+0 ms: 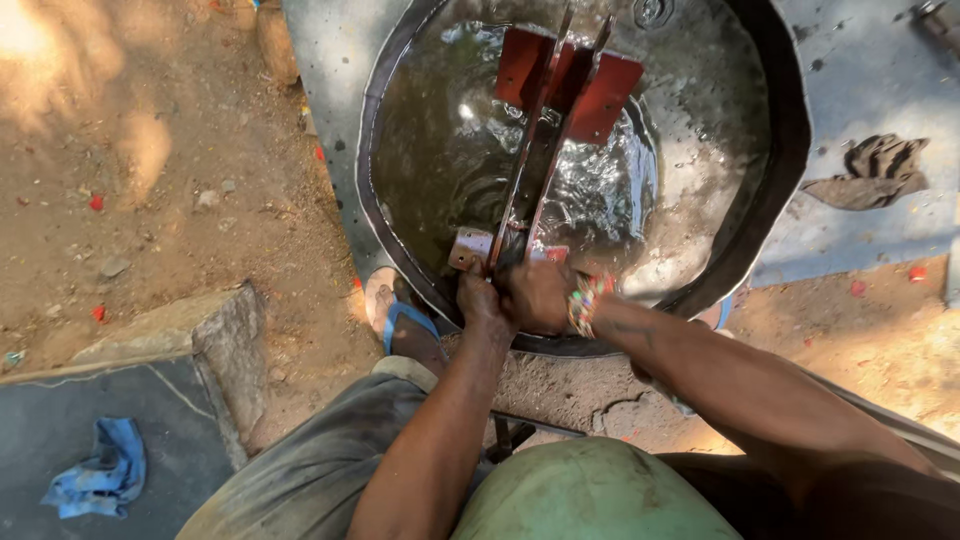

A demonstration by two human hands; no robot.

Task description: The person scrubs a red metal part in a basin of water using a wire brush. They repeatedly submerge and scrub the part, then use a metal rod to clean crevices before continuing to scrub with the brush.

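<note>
Hands, left hand (482,300) and right hand (540,295), clench together on the near end of a red-plated metal frame (545,130) dipped into the water basin (780,200) at twelve o'clock, seemingly mid-dunk, so any lift calls for steady grip.

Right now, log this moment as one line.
left hand: grips metal frame | right hand: grips frame | red plates: dipped in water basin | blue rag: on slab

Outdoor dirt-yard workshop: water basin (770,200)
</note>
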